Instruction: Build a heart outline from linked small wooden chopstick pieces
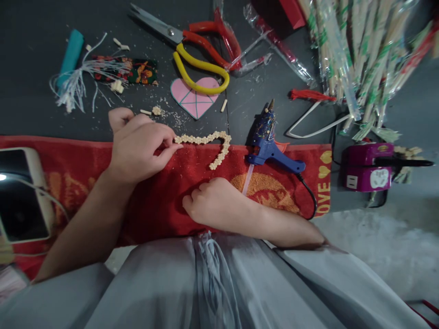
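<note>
Between thumb and forefinger, my left hand [142, 144] pinches one end of a cream-coloured beaded-looking strand [202, 138]. The strand runs right and hooks back toward me, lying over the edge of the red towel [154, 205]. My right hand [212, 201] rests on the towel, its fingers curled under and hidden from the camera; whether it holds anything does not show. A blue hot glue gun [264, 146] with a clear glue stick [247, 179] lies to the right of the strand. Near my left knuckles sit a small cream cluster [157, 110] and a short stick piece [146, 112].
Scissors [199, 50] with red and yellow handles lie partly over a pink paper heart [195, 96]. Wrapped sticks [366, 50] fill the far right. A purple power socket [368, 167] stands at right, a phone [24, 194] at left. White threads [82, 77] lie upper left.
</note>
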Demonstrator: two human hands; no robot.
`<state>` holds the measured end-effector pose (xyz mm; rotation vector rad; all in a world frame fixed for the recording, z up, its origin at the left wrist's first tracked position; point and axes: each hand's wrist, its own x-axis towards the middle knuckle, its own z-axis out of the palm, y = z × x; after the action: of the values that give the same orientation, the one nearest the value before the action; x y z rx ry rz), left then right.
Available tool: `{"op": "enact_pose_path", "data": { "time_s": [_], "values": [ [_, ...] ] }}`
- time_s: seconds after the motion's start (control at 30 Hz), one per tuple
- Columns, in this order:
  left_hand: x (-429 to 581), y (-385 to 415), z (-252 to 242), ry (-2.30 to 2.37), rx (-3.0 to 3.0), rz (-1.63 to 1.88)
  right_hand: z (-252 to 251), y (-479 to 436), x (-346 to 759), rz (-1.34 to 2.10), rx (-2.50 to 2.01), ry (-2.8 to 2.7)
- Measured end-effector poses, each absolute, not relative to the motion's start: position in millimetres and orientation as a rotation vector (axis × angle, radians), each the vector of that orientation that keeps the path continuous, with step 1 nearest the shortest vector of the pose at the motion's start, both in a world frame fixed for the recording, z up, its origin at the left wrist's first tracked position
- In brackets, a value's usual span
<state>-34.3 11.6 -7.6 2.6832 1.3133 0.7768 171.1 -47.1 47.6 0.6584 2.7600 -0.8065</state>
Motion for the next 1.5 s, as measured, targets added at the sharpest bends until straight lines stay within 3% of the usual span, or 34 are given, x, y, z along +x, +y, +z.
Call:
{"op": "enact_pose_path", "data": {
  "time_s": [0.53, 0.7, 0.83, 1.17, 1.5],
  "values": [
    [-35, 11, -9, 1.43, 2.534, 0.632, 46, -47, 172, -0.717, 0.753, 2.803],
    [-36, 12, -14, 1.355, 2.626, 0.756, 42, -47, 179, -0.27, 1.249, 3.043],
    [-37, 12, -15, 1.338, 2.643, 0.782, 40, -43, 184, 0.041, 1.54, 2.928],
    [-38, 11, -9, 1.425, 2.525, 0.587, 47, -37, 184, -0.262, 1.409, 2.693],
    [-36, 13, -8, 1.465, 2.373, 0.491, 64, -15, 202, -0.467, 1.661, 2.425]
  ]
}}
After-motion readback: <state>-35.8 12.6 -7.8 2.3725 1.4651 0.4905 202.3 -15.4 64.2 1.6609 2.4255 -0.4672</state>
